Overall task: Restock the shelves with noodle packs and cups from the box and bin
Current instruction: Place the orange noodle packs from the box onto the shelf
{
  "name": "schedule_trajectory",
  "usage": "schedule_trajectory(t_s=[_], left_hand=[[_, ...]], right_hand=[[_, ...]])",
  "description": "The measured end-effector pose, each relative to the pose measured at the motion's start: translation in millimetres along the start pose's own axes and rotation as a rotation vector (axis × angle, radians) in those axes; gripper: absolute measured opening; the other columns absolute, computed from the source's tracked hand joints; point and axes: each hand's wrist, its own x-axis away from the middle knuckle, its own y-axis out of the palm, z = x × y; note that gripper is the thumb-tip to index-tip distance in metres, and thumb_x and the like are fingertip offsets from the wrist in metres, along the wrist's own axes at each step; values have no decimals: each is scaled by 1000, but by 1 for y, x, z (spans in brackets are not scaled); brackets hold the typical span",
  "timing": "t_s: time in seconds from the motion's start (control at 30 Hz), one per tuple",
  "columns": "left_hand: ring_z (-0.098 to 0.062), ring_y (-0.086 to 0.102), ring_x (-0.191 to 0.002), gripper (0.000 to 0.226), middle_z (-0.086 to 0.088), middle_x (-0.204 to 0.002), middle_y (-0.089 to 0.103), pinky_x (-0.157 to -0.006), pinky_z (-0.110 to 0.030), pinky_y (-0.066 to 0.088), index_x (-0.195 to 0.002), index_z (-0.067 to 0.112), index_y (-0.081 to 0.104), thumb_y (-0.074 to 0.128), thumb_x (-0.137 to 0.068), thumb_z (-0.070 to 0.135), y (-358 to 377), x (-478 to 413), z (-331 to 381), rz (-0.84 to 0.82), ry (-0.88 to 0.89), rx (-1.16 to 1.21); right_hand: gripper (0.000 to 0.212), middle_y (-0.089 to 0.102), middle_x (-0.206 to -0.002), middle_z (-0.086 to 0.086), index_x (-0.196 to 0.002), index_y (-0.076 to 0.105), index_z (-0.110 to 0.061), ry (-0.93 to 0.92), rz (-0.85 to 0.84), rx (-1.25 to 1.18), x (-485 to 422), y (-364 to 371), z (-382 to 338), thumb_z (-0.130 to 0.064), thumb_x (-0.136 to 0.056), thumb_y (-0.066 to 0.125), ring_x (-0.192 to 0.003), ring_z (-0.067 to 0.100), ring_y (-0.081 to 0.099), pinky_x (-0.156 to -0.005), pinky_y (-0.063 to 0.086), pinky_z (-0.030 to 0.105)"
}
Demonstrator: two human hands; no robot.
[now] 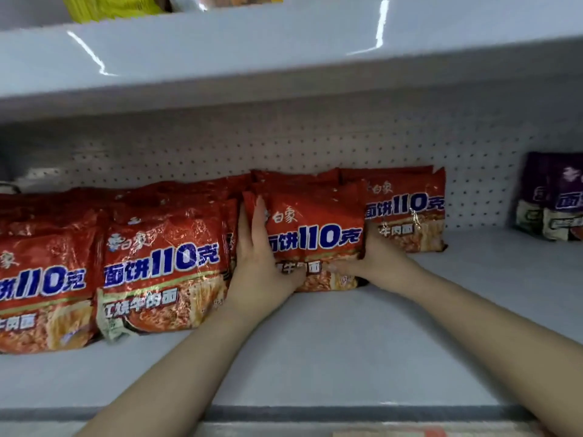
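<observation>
I see both hands on one red noodle pack [315, 238] on the shelf [347, 342]: left hand [258, 257] presses flat with straight fingers, right hand [369, 263] grips its lower right edge.

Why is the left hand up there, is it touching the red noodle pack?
Touching. The head view shows the left hand pressed flat against the red noodle pack.

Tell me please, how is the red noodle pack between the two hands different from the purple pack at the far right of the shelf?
The red noodle pack is held by the left hand and right hand; the purple pack stands untouched. The red pack stands among other red packs; the purple pack stands apart across bare shelf. The purple pack is cut off by the frame edge. Both stand upright, facing forward.
</observation>
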Motion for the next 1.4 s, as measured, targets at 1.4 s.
schedule_trajectory(t_s=[1.4], left_hand=[[-13,-6,-152,89,5,-165,7,-125,-41,4,-158,28,13,62,-89,55,-46,69,90,-317,301,-203]], right_hand=[[70,50,-143,-6,-145,40,-24,258,236,330,203,-69,-102,-49,-85,67,-125,9,50,-99,39,23]])
